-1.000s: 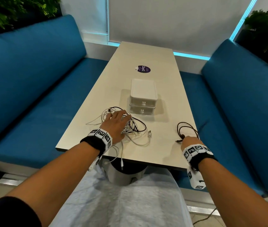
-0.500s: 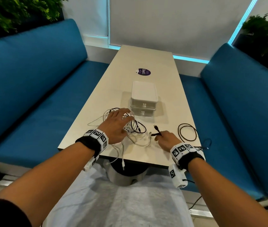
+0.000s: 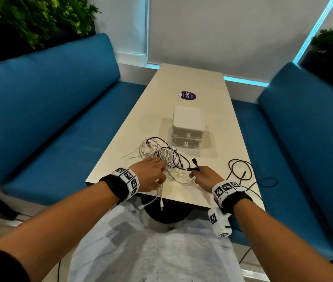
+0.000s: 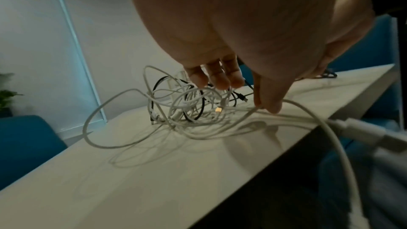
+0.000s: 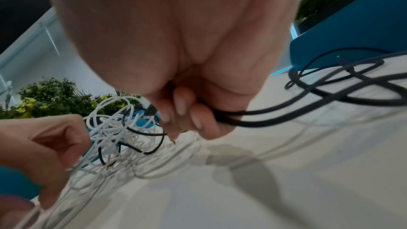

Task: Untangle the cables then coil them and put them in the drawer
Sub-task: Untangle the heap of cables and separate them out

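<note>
A tangle (image 3: 161, 153) of white and black cables lies on the near end of the table (image 3: 181, 78). My left hand (image 3: 161, 171) rests on its near left side. Its fingers reach into the loops (image 4: 187, 104) and the thumb (image 4: 268, 97) presses a white cable onto the tabletop. My right hand (image 3: 195, 174) pinches a black cable (image 3: 193, 160) near its plug, just right of the tangle. In the right wrist view its curled fingers (image 5: 180, 111) grip two black strands (image 5: 229, 111). The rest of that cable loops to the right (image 3: 230, 162). A white two-drawer unit (image 3: 188, 119) stands behind the tangle, both drawers shut.
White cable ends (image 3: 161, 202) hang over the table's near edge. A purple sticker (image 3: 188, 96) lies beyond the drawer unit. Blue benches (image 3: 39, 119) (image 3: 304, 129) flank the table, with plants behind them. The black loop reaches the table's right edge.
My right hand has moved left from the black loop toward the tangle, bringing the black cable's plug end with it. My left hand has stayed on the tangle.
</note>
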`<state>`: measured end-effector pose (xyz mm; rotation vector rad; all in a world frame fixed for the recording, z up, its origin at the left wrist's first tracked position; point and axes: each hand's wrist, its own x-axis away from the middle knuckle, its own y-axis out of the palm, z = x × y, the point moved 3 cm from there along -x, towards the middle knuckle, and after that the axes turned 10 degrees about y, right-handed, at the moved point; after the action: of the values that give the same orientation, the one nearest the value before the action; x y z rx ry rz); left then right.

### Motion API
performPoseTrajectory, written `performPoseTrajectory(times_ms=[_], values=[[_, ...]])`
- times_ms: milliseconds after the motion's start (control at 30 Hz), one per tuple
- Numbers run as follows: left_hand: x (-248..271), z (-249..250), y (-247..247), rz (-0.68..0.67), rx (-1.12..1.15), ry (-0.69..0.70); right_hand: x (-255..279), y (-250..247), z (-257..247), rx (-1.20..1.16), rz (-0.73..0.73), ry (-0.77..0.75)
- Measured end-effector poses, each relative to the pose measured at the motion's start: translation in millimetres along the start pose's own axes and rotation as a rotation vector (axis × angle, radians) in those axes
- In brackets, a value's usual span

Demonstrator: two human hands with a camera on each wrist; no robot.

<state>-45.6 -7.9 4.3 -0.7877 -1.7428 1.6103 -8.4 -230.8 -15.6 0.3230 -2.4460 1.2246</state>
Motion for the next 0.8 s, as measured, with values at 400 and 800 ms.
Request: performPoseTrajectory(times_ms=[400, 800], values=[[-38, -11, -25, 0.236, 0.491, -0.396, -6, -5, 16, -0.362, 0.012, 0.083], [-68, 9, -18, 0.679, 0.819, -0.438, -13, -23, 24, -0.573, 0.092, 0.19]])
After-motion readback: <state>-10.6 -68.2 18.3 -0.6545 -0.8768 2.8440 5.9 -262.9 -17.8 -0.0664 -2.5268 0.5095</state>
